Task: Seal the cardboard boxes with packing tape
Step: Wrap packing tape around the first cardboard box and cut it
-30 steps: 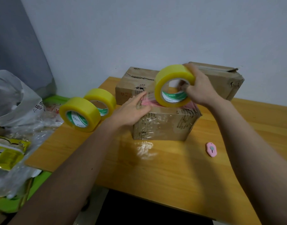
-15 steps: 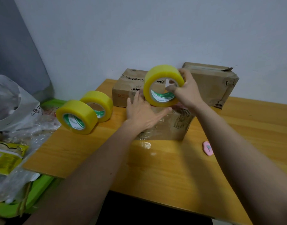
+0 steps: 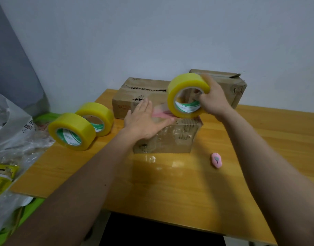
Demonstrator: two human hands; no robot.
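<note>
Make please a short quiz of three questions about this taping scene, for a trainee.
1. True or false: the right hand grips a tape roll over the front box.
2. How many spare rolls stand on the table?
3. The left hand is: A) flat on the box, B) holding the pink cutter, C) off the table.

Key: 1 true; 2 two; 3 A.

two tape rolls (image 3: 81,128) left of box (image 3: 172,139), cutter (image 3: 216,160) right
</note>
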